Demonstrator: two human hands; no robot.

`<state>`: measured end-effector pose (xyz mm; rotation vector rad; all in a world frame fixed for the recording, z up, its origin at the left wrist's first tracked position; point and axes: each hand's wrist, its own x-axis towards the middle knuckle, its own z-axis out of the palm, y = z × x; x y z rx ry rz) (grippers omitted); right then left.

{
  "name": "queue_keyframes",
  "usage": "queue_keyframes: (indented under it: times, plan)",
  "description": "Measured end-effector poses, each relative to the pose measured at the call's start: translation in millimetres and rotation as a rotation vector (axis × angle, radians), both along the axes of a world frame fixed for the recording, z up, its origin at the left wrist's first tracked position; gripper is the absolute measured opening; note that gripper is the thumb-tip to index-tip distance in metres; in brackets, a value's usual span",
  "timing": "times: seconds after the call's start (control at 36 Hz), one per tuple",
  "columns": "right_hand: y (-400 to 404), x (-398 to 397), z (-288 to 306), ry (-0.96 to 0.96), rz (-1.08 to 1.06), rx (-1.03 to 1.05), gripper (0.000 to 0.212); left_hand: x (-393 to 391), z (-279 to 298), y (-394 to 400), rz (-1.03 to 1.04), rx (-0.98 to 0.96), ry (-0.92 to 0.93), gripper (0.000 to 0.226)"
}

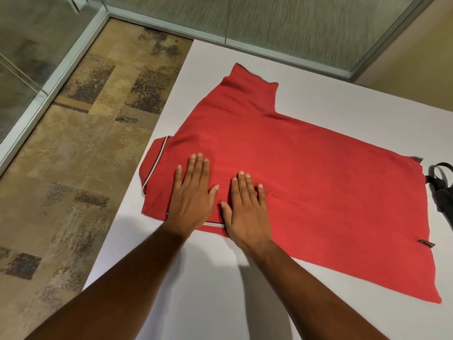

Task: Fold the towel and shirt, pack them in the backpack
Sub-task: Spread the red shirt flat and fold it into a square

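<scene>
A red polo shirt [306, 173] lies flat on the white table [208, 290], collar toward the left edge and hem toward the right. One sleeve sticks out at the far side; the near sleeve lies folded over the body. My left hand [192, 195] presses flat on the folded sleeve near the collar, fingers straight. Just to its right, my right hand [246, 209] lies flat on the shirt as well, with its thumb close to the left hand. A black strap [441, 182], perhaps of the backpack, shows at the right edge. No towel is in view.
The table's left edge runs diagonally beside patterned brown carpet [73, 168]. Glass partitions with metal frames [269, 25] stand behind the table and at the left. Bare table surface shows in front of the shirt and beyond it on the right.
</scene>
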<state>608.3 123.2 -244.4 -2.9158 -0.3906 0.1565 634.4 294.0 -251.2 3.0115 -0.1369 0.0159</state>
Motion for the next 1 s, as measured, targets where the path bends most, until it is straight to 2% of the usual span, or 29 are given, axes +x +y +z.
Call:
queue_keyframes:
  times: [0.17,0.75,1.0]
  plan:
    - [-26.7,-1.0,-14.0,-0.025,0.010,-0.026,0.071,-3.3,-7.8,12.3,-0.016,-0.010,-0.015,0.070]
    - [-24.2,-3.3,-15.5,-0.039,-0.004,-0.072,0.072,-3.1,-10.5,13.5,0.002,-0.043,-0.019,0.068]
    - [-23.4,-3.7,-15.0,-0.064,-0.015,-0.053,0.071,-4.4,-13.2,14.3,-0.004,-0.077,-0.074,0.066]
